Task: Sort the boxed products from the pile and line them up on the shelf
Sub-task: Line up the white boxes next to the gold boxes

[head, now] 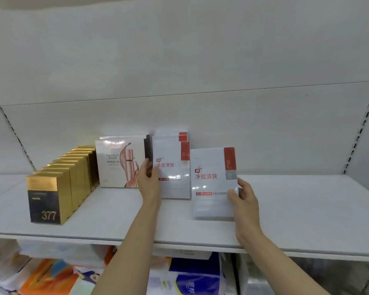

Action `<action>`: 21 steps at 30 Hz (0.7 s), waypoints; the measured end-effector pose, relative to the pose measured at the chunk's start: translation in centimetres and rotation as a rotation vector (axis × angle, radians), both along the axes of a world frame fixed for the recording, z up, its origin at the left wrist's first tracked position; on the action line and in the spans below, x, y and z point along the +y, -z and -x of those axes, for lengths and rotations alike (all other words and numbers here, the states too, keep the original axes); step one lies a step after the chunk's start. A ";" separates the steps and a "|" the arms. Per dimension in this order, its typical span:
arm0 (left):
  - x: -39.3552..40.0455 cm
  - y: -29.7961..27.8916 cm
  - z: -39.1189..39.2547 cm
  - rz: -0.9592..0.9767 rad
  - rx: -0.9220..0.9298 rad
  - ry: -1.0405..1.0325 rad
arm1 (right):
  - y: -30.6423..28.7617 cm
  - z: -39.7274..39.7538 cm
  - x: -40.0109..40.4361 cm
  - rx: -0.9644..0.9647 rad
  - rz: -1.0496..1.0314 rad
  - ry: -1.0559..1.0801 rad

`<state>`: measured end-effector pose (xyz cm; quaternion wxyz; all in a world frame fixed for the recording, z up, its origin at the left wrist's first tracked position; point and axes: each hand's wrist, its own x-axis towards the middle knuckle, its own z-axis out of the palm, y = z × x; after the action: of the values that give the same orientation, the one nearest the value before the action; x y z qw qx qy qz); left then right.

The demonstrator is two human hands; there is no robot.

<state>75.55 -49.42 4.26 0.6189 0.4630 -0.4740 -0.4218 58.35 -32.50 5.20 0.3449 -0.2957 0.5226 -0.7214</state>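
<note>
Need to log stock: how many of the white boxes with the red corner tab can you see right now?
4 visible: one white box held in the right hand, one front box in the row by the left hand, and two rear box tops behind it. More may be hidden.
</note>
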 end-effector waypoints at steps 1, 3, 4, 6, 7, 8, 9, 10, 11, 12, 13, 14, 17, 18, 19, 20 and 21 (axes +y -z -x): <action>0.2 0.2 -0.3 -0.001 -0.018 0.044 | 0.1 -0.5 -0.5 0.010 0.001 -0.012; 0.9 1.1 -1.4 0.033 -0.158 0.133 | 0.5 -1.5 -1.6 0.025 -0.002 -0.041; 1.3 1.6 -1.8 0.044 -0.236 0.174 | 0.7 -2.2 -2.3 0.027 -0.006 -0.056; 2.0 2.0 -2.1 0.056 -0.353 0.193 | 1.1 -3.6 -3.9 0.025 -0.022 -0.064; 1.9 2.0 -2.2 0.062 -0.382 0.170 | 1.2 -4.2 -4.6 0.024 -0.031 -0.056; 1.7 1.9 -2.4 0.076 -0.399 0.149 | 1.4 -4.8 -5.5 0.021 -0.037 -0.043; 1.4 1.7 -2.5 0.082 -0.421 0.134 | 1.5 -5.3 -6.3 0.015 -0.041 -0.026; 1.2 1.4 -2.6 0.081 -0.437 0.123 | 1.6 -5.7 -7.1 0.013 -0.045 -0.003; 1.1 1.2 -2.7 0.068 -0.449 0.118 | 1.8 -6.0 -7.8 0.020 -0.050 0.024; 1.0 1.1 -2.9 0.042 -0.452 0.120 | 1.9 -6.3 -8.4 0.045 -0.053 0.050; 1.2 1.0 -3.0 0.019 -0.432 0.139 | 2.0 -6.6 -9.1 0.083 -0.060 0.068; 1.5 0.8 -3.0 0.001 -0.391 0.178 | 2.0 -6.8 -9.6 0.131 -0.071 0.076; 1.9 0.1 -2.7 -0.017 -0.270 0.368 | 2.0 -7.5 -10.9 0.286 -0.130 0.060; 1.7 0.1 -2.6 0.002 -0.286 0.399 | 1.9 -7.7 -11.3 0.325 -0.148 0.049; 1.4 0.1 -2.6 0.020 -0.319 0.396 | 1.7 -7.9 -11.8 0.355 -0.162 0.040; 1.2 0.0 -2.5 0.028 -0.339 0.379 | 1.6 -7.9 -12.2 0.384 -0.172 0.035; 1.0 -0.1 -2.4 0.031 -0.356 0.357 | 1.4 -8.0 -12.5 0.412 -0.186 0.026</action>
<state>77.91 -48.40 4.36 0.4486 0.4295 -0.6561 -0.4288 66.31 -45.00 3.76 0.2474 -0.3969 0.6502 -0.5988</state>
